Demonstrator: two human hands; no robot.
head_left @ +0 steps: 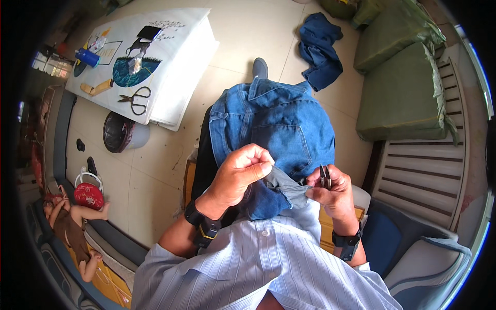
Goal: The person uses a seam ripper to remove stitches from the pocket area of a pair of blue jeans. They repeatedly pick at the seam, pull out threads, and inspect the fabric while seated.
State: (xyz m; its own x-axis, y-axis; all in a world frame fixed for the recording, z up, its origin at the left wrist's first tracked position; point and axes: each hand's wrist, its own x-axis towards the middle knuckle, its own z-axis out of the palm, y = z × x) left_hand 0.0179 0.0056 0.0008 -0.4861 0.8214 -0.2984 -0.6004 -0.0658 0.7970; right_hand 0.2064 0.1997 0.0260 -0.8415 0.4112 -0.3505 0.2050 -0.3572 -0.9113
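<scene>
Blue denim jeans (279, 119) are spread over my lap, a back pocket facing up. My left hand (240, 173) is closed, pinching the edge of a grey cloth piece (289, 188), which looks like a pocket lining. My right hand (333, 194) grips a small pair of thread snips (325, 176), blades pointing away from me, and its thumb and finger also pinch the other end of the grey cloth. The cloth stretches between both hands, above a bunched dark-blue denim part (266, 201). The snips' handles are partly hidden by my fingers.
A white table (178, 77) at the far left bears black scissors (137, 101) and a blue bottle (88, 58). Beside it stands a bin (137, 135). More jeans (320, 49) lie on the floor ahead. Green-covered cushions (400, 98) rest on a slatted bench at right. A person (77, 230) lies at left.
</scene>
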